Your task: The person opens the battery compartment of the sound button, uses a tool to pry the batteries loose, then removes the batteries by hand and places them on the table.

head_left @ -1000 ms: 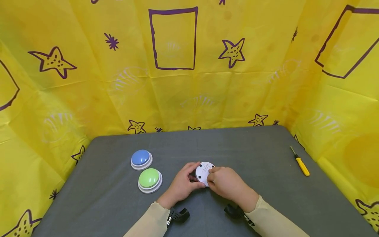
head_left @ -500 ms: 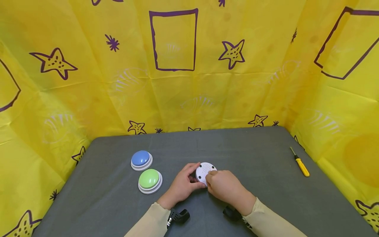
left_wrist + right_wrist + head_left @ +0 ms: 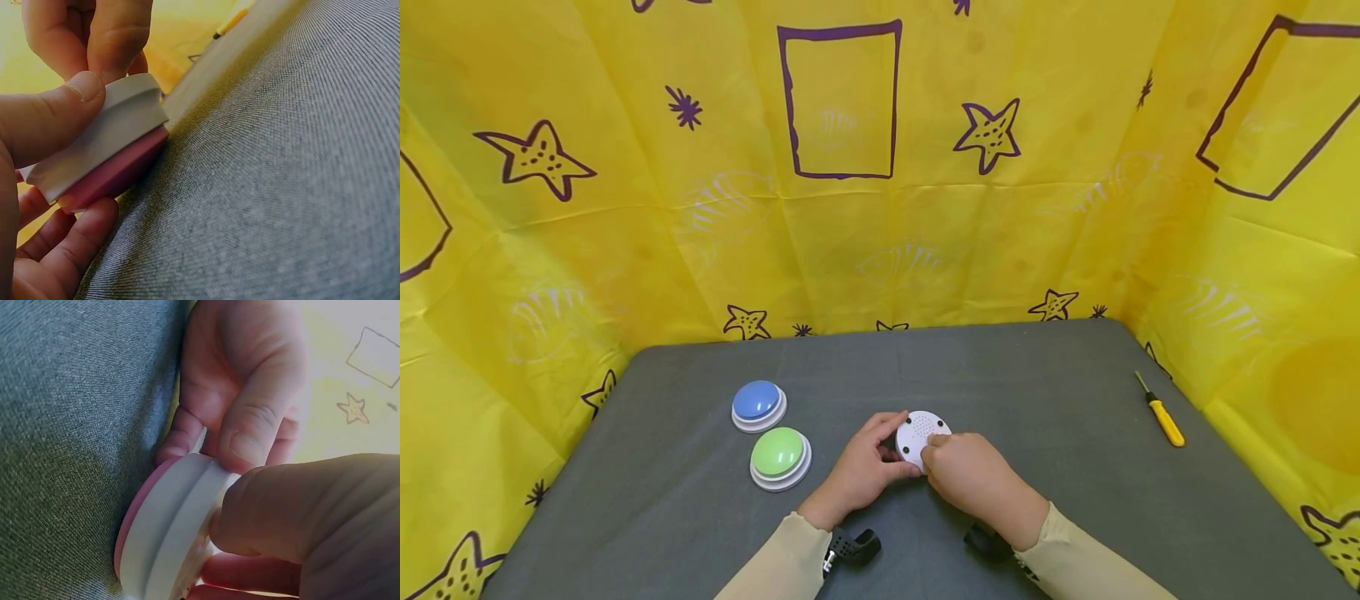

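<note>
A round white answer buzzer (image 3: pixel 917 433) is turned over, its speaker holes and dark feet showing in the head view. Its pink dome (image 3: pixel 119 169) faces down toward the cloth. My left hand (image 3: pixel 859 468) grips the buzzer by its rim, thumb on the near side and fingers round the far side. Curled over the underside, my right hand (image 3: pixel 976 477) has its thumb and fingertips together against the base. In the right wrist view the bent right thumb (image 3: pixel 262 509) touches the underside; exactly what its tips pinch is hidden.
Left of my hands stand a blue-domed buzzer (image 3: pixel 756 400) and a green-domed one (image 3: pixel 778 452), domes up. A yellow-handled screwdriver (image 3: pixel 1165 422) lies near the right edge of the grey cloth-covered table (image 3: pixel 1037 367). Yellow patterned sheets (image 3: pixel 850 250) hang behind and at both sides.
Over the last second my right hand has shifted slightly on the buzzer's underside, its wrist turning a little. The left hand and the buzzer stay nearly still.
</note>
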Tool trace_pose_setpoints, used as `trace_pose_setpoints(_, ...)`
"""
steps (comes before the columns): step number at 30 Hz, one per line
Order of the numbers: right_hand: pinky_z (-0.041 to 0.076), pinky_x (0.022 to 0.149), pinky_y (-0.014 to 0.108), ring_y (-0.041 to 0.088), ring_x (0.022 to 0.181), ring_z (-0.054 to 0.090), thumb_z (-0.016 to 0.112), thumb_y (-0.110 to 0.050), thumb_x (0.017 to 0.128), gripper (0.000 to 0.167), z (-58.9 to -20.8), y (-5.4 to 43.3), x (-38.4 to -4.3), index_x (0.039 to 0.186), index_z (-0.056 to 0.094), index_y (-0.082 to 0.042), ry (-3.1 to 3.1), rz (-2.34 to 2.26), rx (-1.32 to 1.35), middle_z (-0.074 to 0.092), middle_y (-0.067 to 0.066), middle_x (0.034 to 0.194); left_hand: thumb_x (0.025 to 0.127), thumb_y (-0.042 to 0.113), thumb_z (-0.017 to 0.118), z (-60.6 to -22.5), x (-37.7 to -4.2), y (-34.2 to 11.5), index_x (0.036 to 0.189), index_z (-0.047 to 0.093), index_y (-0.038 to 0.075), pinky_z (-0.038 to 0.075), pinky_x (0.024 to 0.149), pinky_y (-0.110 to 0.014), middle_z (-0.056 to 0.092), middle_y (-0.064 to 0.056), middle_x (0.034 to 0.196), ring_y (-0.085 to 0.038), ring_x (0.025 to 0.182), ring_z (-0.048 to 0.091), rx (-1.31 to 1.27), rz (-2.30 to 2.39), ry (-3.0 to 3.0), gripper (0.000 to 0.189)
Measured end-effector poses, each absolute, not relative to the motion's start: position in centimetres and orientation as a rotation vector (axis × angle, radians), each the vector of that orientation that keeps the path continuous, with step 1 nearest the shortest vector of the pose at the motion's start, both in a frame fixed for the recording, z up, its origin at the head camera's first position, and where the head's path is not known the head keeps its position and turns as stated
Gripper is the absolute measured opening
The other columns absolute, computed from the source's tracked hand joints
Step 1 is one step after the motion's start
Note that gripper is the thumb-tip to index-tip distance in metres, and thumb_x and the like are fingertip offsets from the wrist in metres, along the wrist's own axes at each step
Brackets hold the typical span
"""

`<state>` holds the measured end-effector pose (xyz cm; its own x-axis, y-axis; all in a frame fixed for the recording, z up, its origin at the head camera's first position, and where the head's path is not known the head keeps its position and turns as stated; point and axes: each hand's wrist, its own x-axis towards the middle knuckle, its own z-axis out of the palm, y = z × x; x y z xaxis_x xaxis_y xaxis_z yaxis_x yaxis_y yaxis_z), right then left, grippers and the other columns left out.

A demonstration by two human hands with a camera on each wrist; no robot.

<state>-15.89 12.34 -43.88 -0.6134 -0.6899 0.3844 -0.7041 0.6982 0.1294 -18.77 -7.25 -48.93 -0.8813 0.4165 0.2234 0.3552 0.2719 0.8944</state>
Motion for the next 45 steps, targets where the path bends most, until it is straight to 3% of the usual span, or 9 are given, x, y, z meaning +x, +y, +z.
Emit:
trace_pose_setpoints(16, 0.043, 0.045, 0.033, 0.016, 0.050, 0.054, 0.077, -0.009, 0.071, 0.025, -44.6, 12.6, -16.1, 0.065, 0.053, -0.014, -2.476, 0.100, 1.085, 0.053, -0.002, 0.064, 0.076, 0.014, 0.089, -49.4, -18.8, -7.1, 0.145, 0.050, 0.001, 0.055, 0.081, -0.034, 0.053, -0.004, 0.133, -0.019, 0.091, 0.062, 0.752, 1.727, 2.448, 0.080)
trace_pose_setpoints(23, 0.041, 0.043, 0.033, 0.015, 0.048, 0.052, 0.073, -0.009, 0.074, 0.015, -44.5, 12.9, -16.1, 0.074, 0.058, -0.014, -2.486, 0.174, 1.071, 0.057, -0.004, 0.065, 0.077, 0.014, 0.088, -49.4, -18.6, -7.1, 0.145, 0.049, -0.002, 0.054, 0.082, -0.031, 0.052, -0.006, 0.134, -0.017, 0.094, 0.062, 0.728, 1.739, 2.422, 0.080)
trace_pose_setpoints(29, 0.046, 0.049, 0.032, 0.014, 0.056, 0.056, 0.076, -0.006, 0.077, 0.019, -43.8, 13.2, -16.3, 0.089, 0.067, -0.016, -2.465, 0.210, 1.143, 0.063, -0.004, 0.074, 0.078, 0.013, 0.087, -49.6, -18.7, -7.1, 0.144, 0.049, -0.003, 0.054, 0.084, -0.030, 0.052, -0.007, 0.133, -0.018, 0.096, 0.065, 0.722, 1.761, 2.393, 0.078)
trace_pose_setpoints(33, 0.048, 0.050, 0.030, 0.014, 0.060, 0.058, 0.079, -0.003, 0.074, 0.022, -43.1, 13.3, -16.5, 0.087, 0.068, -0.018, -2.448, 0.175, 1.219, 0.064, -0.003, 0.079, 0.078, 0.013, 0.087, -49.6, -18.8, -7.1, 0.144, 0.049, -0.003, 0.054, 0.084, -0.030, 0.052, -0.007, 0.133, -0.018, 0.096, 0.065, 0.727, 1.772, 2.378, 0.078)
trace_pose_setpoints(38, 0.048, 0.052, 0.029, 0.011, 0.060, 0.058, 0.083, -0.012, 0.078, 0.015, -41.8, 13.4, -17.4, 0.080, 0.069, -0.019, -2.492, 0.044, 1.312, 0.063, -0.004, 0.077, 0.079, 0.010, 0.087, -49.5, -19.0, -7.2, 0.145, 0.048, -0.003, 0.054, 0.084, -0.031, 0.052, -0.009, 0.133, -0.021, 0.098, 0.064, 0.720, 1.792, 2.361, 0.078)
trace_pose_setpoints(41, 0.050, 0.055, 0.029, 0.010, 0.062, 0.059, 0.081, -0.012, 0.081, 0.011, -41.0, 13.6, -17.9, 0.083, 0.072, -0.019, -2.563, 0.000, 1.370, 0.065, -0.006, 0.078, 0.079, 0.010, 0.087, -49.4, -19.0, -7.3, 0.145, 0.048, -0.003, 0.054, 0.085, -0.032, 0.052, -0.010, 0.134, -0.021, 0.097, 0.064, 0.708, 1.791, 2.359, 0.078)
trace_pose_setpoints(45, 0.052, 0.062, 0.028, 0.009, 0.070, 0.060, 0.080, -0.005, 0.080, 0.020, -40.4, 13.8, -18.5, 0.090, 0.073, -0.021, -2.617, -0.064, 1.451, 0.067, -0.010, 0.083, 0.078, 0.011, 0.087, -49.4, -19.0, -7.4, 0.145, 0.048, -0.002, 0.054, 0.085, -0.032, 0.051, -0.010, 0.135, -0.021, 0.097, 0.065, 0.702, 1.791, 2.349, 0.078)
